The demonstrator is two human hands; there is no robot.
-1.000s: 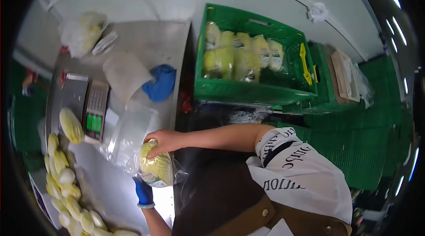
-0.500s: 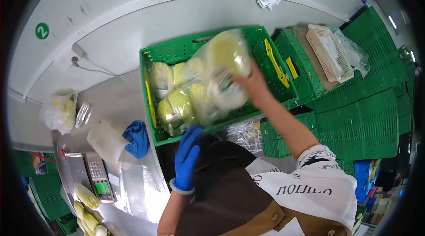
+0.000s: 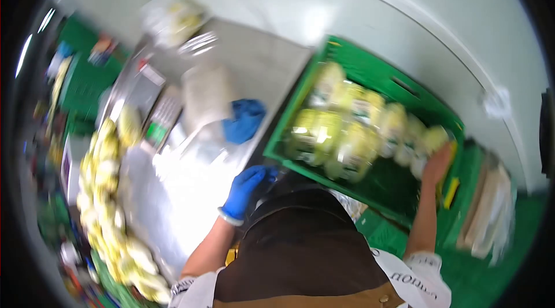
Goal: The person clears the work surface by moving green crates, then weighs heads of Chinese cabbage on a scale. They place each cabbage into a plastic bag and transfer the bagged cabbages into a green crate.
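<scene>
The view is motion-blurred. My bare right hand [image 3: 437,162] reaches into the far right end of a green crate [image 3: 347,178], its fingers on a bagged cabbage [image 3: 432,138] set at the end of a row of several bagged cabbages [image 3: 347,129]. My left hand [image 3: 245,188], in a blue glove, hovers at the steel table's edge [image 3: 173,204] by the crate's near corner, holding nothing, fingers loosely apart.
On the table are a weighing scale [image 3: 159,117], a blue cloth [image 3: 245,119], a stack of clear plastic bags [image 3: 205,93] and a long pile of unwrapped cabbages [image 3: 107,192] along the left. More green crates [image 3: 485,215] stand at the right.
My right hand has carried the bagged cabbage from above the crate down to its right end. My gloved left hand stays near the table edge. The view has swung left.
</scene>
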